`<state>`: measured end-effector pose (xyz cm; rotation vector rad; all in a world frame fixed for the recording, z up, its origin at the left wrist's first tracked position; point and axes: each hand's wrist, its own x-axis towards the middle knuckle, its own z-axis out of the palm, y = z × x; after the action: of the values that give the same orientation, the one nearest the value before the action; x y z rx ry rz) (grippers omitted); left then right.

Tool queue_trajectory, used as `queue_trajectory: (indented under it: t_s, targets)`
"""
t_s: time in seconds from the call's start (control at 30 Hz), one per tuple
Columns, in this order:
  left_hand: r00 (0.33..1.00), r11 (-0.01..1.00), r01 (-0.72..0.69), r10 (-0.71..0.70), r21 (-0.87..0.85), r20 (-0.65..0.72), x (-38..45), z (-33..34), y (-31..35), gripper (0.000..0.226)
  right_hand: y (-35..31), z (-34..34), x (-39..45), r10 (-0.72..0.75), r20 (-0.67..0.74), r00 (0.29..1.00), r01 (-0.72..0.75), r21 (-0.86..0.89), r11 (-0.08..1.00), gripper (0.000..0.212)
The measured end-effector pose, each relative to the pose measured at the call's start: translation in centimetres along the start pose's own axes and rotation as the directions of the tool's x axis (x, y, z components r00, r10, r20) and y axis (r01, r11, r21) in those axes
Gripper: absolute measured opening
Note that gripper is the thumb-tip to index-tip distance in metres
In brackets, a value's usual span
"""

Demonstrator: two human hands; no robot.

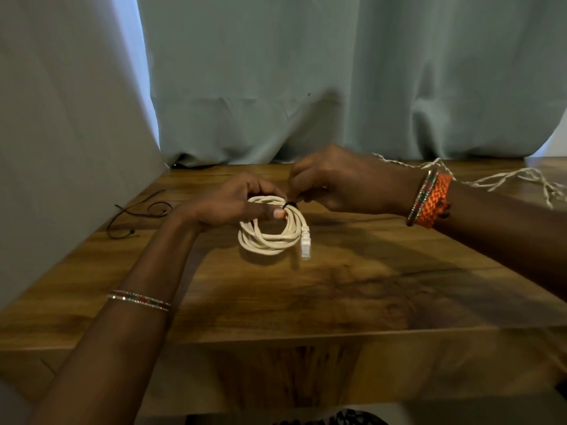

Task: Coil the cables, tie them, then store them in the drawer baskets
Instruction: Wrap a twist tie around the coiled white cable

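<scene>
At the near edge, toward six o'clock, the front of the wooden table (pixel 276 305) shows dark, streaky grain, and two forearms reach in over it, the left one wearing a thin beaded bracelet (pixel 139 300). Just past the middle of the table lies the white cable (pixel 270 237), wound into a neat round coil of several loops stacked close together; its surface looks braided or ribbed, and a pale clear-tipped plug (pixel 305 245) hangs off the coil at about four o'clock, pointing toward the near edge. The coil's near side sits at the tabletop while its far side is lifted into the hands. The left hand (pixel 227 204) comes in from nine o'clock and grips the coil's upper rim, thumb pressed on top and fingers curled beneath. At the coil's one o'clock edge a black tie (pixel 290 204) wraps the loops, and the right hand (pixel 343 182) pinches it with curled fingertips. The right wrist carries an orange woven band (pixel 434 200) beside a beaded one. Farther out, at nine o'clock, a thin black cord (pixel 138 211) lies loose; at two o'clock a twisted white wire (pixel 497 179) sprawls near the far edge. Behind hangs a pale green curtain (pixel 337 72).
</scene>
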<state>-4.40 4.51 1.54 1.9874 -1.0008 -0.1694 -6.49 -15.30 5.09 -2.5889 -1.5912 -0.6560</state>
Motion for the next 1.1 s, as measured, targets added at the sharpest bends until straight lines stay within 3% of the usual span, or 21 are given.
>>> queue_trajectory:
  t_s: [0.13, 0.3, 0.7, 0.87, 1.0, 1.1]
  targets:
    - [0.997, 0.998, 0.054, -0.055, 0.023, 0.045, 0.0, 0.1, -0.2, 0.017, -0.2, 1.1, -0.7, 0.105, -0.016, 0.994, -0.101, 0.166, 0.981, 0.026]
    - [0.995, 0.996, 0.084, -0.086, 0.035, 0.057, 0.1, 0.5, -0.6, 0.018, -0.1, 2.0, -1.6, 0.315, -0.01, 0.949, -0.291, 0.355, 0.889, 0.013]
    - [0.979, 0.99, 0.139, -0.141, 0.029, 0.145, 0.3, 0.4, -1.7, 0.015, -0.7, 3.3, -2.0, 0.356, 0.035, 0.934, -0.331, 0.461, 0.823, 0.011]
    - [0.97, 0.989, 0.149, -0.148, 0.007, 0.191, 0.3, 0.3, -1.9, 0.025, -0.9, 4.4, -2.0, 0.28, -0.075, 0.957, -0.234, 0.369, 0.9, 0.015]
    - [0.966, 0.991, 0.131, -0.125, -0.009, 0.225, 0.3, 0.3, -1.9, 0.01, -1.5, 5.5, -2.0, 0.128, -0.203, 0.971, -0.105, 0.121, 0.987, 0.02]
    - [0.969, 0.991, 0.125, -0.114, -0.037, 0.217, 0.3, 0.4, -2.0, 0.012, -1.8, 6.5, -2.1, 0.037, -0.259, 0.965, -0.057, -0.071, 0.996, 0.029]
